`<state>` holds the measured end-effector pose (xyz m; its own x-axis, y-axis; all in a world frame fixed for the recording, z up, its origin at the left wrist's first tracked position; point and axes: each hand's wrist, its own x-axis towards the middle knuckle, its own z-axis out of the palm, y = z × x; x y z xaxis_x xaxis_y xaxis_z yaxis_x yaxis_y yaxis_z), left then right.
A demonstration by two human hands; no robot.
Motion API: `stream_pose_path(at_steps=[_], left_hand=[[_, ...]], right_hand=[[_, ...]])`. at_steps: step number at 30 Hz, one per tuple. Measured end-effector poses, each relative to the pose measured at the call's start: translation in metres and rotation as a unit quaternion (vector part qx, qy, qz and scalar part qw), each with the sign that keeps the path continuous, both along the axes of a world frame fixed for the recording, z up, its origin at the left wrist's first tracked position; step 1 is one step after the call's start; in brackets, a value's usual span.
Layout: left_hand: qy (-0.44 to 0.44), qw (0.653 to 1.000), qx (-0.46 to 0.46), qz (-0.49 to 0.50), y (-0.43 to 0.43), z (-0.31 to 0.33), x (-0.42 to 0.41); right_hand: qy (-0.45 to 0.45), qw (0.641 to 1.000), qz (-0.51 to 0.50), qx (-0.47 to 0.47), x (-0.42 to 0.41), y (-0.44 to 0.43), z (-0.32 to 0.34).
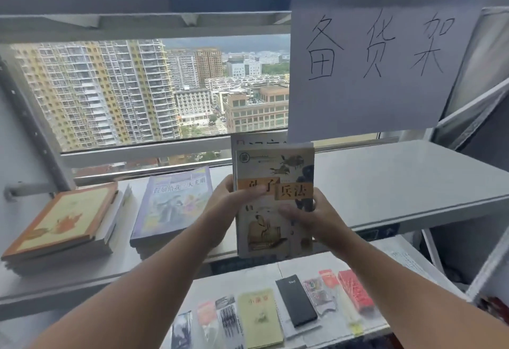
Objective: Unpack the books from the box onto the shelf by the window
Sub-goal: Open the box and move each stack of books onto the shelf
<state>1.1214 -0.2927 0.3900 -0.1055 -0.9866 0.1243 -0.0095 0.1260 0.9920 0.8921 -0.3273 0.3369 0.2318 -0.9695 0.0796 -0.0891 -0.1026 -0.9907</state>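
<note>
Books stand upright in both hands, long axis vertical, cover toward me. My left hand clamps one edge with its fingers, my right hand the other. They hang at the shelf front; bare shelf lies rightward, nearer my right hand.

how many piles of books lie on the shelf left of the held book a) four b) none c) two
c: an orange-bordered pile and a purple-covered pile lie flat on the shelf, left of the book gripped by the left hand and right hand.
</note>
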Motion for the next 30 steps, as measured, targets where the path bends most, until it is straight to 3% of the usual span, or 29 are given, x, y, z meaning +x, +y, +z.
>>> stream_pose_path(at_steps=[6, 13, 16, 21, 25, 30], left_hand=[[-0.009, 0.999, -0.034, 0.037, -0.044, -0.001, -0.003], [0.024, 0.994, 0.018, 0.104, -0.053, -0.058, -0.022], [-0.036, 0.991, 0.034, 0.122, -0.053, -0.077, -0.027], [-0.077, 0.984, 0.060, 0.149, -0.056, -0.064, -0.031], [-0.056, 0.965, 0.206, 0.153, -0.068, -0.031, -0.033], [-0.068, 0.926, 0.336, 0.161, -0.072, -0.012, -0.030]], right_hand=[[-0.010, 0.998, 0.044, -0.036, -0.003, -0.071, -0.008], [0.015, 0.996, 0.082, -0.010, -0.007, -0.093, -0.039], [0.041, 0.992, 0.115, -0.008, -0.007, -0.092, -0.040], [0.060, 0.995, 0.077, -0.018, -0.003, -0.093, -0.033], [0.073, 0.990, 0.072, 0.096, 0.004, -0.103, -0.001], [0.124, 0.950, 0.100, 0.268, 0.016, -0.104, 0.025]])
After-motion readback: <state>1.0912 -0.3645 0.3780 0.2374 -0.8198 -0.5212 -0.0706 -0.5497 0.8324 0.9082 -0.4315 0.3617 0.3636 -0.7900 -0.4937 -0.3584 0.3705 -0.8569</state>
